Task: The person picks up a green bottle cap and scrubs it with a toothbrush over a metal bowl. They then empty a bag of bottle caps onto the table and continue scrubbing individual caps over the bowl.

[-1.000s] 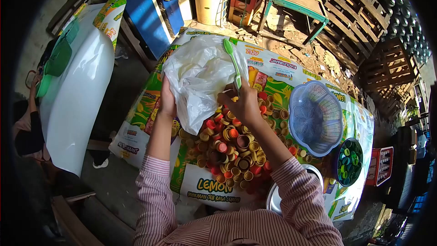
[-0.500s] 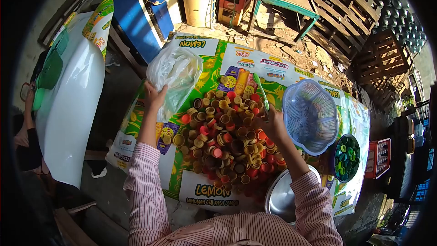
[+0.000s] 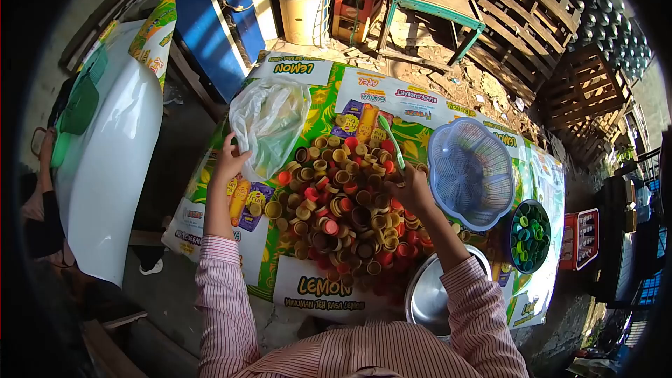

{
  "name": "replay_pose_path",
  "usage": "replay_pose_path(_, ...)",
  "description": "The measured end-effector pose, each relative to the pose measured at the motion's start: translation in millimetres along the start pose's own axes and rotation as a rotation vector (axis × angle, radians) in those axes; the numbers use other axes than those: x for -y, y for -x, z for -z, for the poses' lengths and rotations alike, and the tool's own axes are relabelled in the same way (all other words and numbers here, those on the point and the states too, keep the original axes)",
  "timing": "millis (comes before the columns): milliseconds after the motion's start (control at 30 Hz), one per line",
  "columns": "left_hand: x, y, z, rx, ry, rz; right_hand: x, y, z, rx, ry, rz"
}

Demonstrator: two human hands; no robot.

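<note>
Because the right hand (image 3: 411,185) wraps the toothbrush (image 3: 393,143) low down, its head juts free beyond the caps (image 3: 341,210), heaped seemingly within reach; the left hand (image 3: 227,159), fingers parted, meets the plastic bag (image 3: 271,122), grip unclear.

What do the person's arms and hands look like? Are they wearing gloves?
No gloves: the left hand and right hand are bare. Both arms have pale pinkish sleeves with thin, dark reddish stripes. The striped cuffs stop partway along the forearms, leaving the wrists uncovered.
</note>
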State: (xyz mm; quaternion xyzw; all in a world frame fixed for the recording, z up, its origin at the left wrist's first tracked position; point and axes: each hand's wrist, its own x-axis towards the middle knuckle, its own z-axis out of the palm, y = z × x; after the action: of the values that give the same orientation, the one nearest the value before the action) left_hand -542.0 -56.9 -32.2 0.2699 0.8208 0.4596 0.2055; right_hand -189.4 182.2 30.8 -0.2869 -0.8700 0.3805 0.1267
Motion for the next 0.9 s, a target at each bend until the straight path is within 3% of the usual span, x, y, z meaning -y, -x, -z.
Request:
replay_pose_path(100, 11.1, -2.4, -18.5, 0.163, -0.11, -0.038, -3.8, -0.3, -3.1, -0.016, -0.043, 0.029)
replay_pose_path(133, -16.1, 11.7, -23.2, 0.235, -0.104, 0.092, -5.3, 0.0, -4.2, -0.047, -0.058, 0.058)
replay_pose_path(167, 2.8, 3.7, -30.5, 0.188, -0.187, 0.064, -7.5, 1.2, -4.6, -0.076, -0.073, 0.087)
replay_pose_path(267, -30.3, 18.2, -30.3, 0.111, -0.227, 0.099, -7.9, 4.6, -1.2, -0.164, -0.083, 0.032)
replay_pose_path(333, -29.1, 21.5, -28.5, -0.157, -0.192, 0.072, -3.2, 9.0, 3.8, -0.205, -0.067, 0.026)
replay_pose_path(433, -30.2, 30.6, -22.3, -0.306, -0.106, 0.022, -9.7, 13.5, 4.9, -0.253, -0.049, 0.015)
replay_pose_path(500, -34.8, 41.1, -19.4, -0.343, -0.107, -0.002, -13.6, 15.1, 2.7, -0.27, -0.088, 0.038)
replay_pose_path(600, -51.9, 79.3, -26.0, -0.394, 0.222, 0.029, -3.6, 20.8, 3.1, -0.24, -0.175, -0.002)
replay_pose_path(700, -62.8, 127.2, -40.1, -0.484, 0.198, -0.046, -2.6, 32.7, 6.2, -0.236, -0.189, -0.009)
replay_pose_path(767, -35.0, 143.2, -47.3, -0.447, 0.334, -0.11, 4.3, 39.7, 11.0, -0.216, -0.268, -0.042)
replay_pose_path(833, -40.9, 163.7, -48.3, -0.522, -0.207, -0.18, 5.0, 45.9, 11.5, -0.18, -0.375, -0.022)
replay_pose_path(900, -18.5, 162.0, -45.0, -0.481, -0.336, -0.197, 12.4, 59.7, 20.3, -0.125, -0.441, -0.085)
